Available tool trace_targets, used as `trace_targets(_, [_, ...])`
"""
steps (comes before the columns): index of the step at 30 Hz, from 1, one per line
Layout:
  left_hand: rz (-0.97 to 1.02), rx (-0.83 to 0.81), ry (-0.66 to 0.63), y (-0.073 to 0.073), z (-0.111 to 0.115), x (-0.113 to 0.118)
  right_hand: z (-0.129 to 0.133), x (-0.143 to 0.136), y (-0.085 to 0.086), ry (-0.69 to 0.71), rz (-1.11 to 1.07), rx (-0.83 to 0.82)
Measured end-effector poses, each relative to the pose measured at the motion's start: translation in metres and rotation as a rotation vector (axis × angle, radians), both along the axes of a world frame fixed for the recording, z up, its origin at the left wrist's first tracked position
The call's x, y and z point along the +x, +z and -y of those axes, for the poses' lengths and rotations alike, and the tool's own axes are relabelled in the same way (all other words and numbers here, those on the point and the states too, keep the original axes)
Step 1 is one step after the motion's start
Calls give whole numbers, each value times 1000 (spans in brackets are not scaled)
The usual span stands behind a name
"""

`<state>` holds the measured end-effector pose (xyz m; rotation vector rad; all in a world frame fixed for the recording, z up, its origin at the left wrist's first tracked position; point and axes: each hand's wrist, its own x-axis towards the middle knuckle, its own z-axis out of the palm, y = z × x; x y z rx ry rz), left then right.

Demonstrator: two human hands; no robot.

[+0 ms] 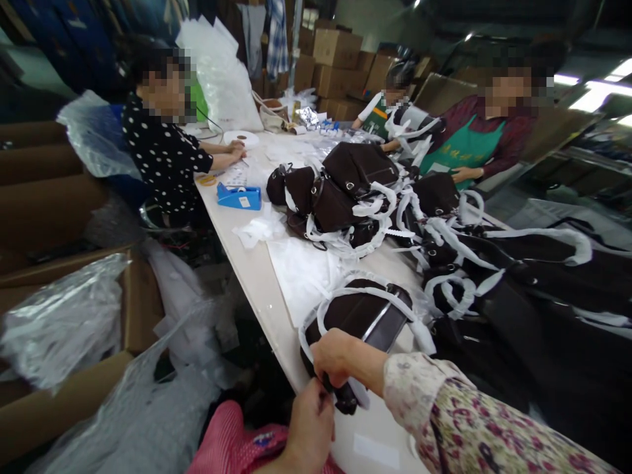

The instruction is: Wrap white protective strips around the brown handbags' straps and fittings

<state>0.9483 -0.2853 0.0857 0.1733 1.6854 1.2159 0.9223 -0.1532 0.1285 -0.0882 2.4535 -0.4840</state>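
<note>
A dark brown handbag [353, 315] with handles wrapped in white padding lies at the near edge of the table. My right hand [334, 359] comes in from the right in a floral sleeve and is closed at the bag's near end, by a wrapped handle. Just below it, my left hand [312, 415] is closed, its fingertips pinched against the same end of the bag. What lies between the fingers of either hand is too small to make out. A dark end piece [345, 399] of the bag sticks out beneath my right hand.
More brown bags [340, 191] are heaped across the table [247, 270] and to the right. A blue tape dispenser [239, 197] and white sheets [301, 273] lie beyond. Cardboard boxes with plastic [131, 309] stand left. Several people are around the table.
</note>
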Motion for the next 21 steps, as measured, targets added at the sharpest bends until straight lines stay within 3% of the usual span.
trace_targets(3, [11, -48, -14, 3, -1, -1, -3, -9, 12, -87, -33, -13])
trace_targets(7, [26, -101, -33, 1, -2, -5, -18, 0, 47, -255, -143, -52])
trace_targets(9, [45, -101, -40, -1, -1, -8, -20, 25, 58, -405, -58, -229])
trace_targets(10, [49, -96, -42, -2, -1, -10, -16, 43, 57, -575, 95, -456])
trace_targets(12, [44, -84, -47, -2, 1, -14, 0, 82, 40, -956, 317, -805])
trace_targets(14, [43, -60, -75, 0, 2, -18, 29, 116, 8, -1345, 282, -929])
trace_targets(16, [38, -36, -130, 3, 2, -21, 63, 137, -26, -1728, 215, -1185])
trace_targets(18, [24, -33, -202, 6, 3, -22, 94, 147, -51, -1899, 185, -1467])
trace_targets(21, [24, -98, -332, 2, 0, -24, 114, 157, -68, -2030, -13, -1560])
